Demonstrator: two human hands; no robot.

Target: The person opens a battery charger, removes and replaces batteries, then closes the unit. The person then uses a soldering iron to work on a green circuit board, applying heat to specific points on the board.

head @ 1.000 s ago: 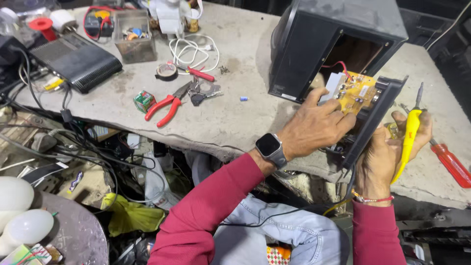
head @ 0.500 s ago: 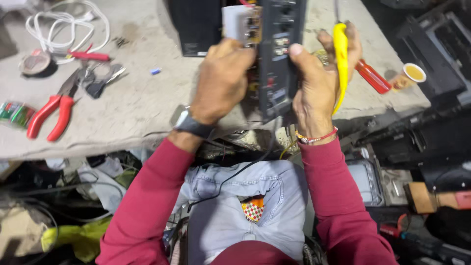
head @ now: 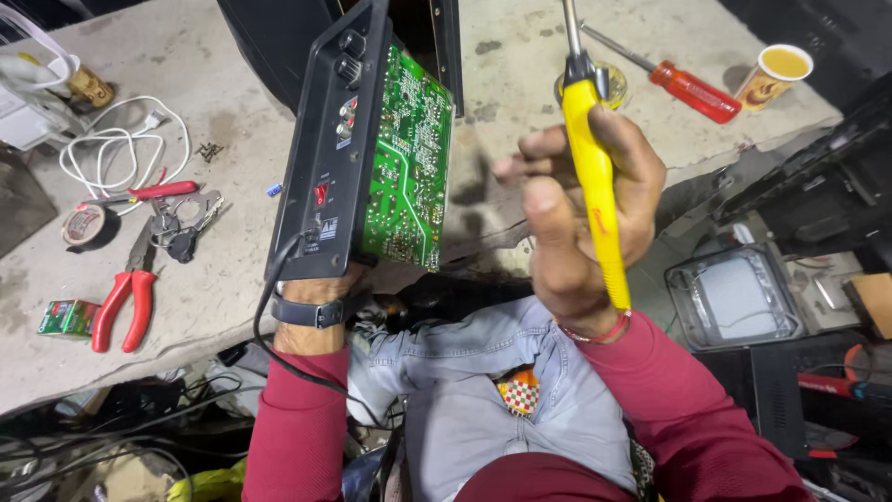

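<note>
Above the lap, left hand (head: 311, 284) grips the black panel (head: 325, 158) — right hand (head: 581, 218) clasps the yellow iron (head: 595, 186).

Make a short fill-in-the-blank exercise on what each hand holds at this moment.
1. The right hand grips a tool with a ___ handle.
2. The circuit board on the black panel is ___.
3. The red-handled pliers lie on the ___.

Missing words: yellow; green; table

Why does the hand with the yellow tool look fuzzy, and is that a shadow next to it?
Head view: the right hand holding the yellow tool is close and slightly soft; the green circuit board is sharp; a dark shadow lies on the table between them.
</note>
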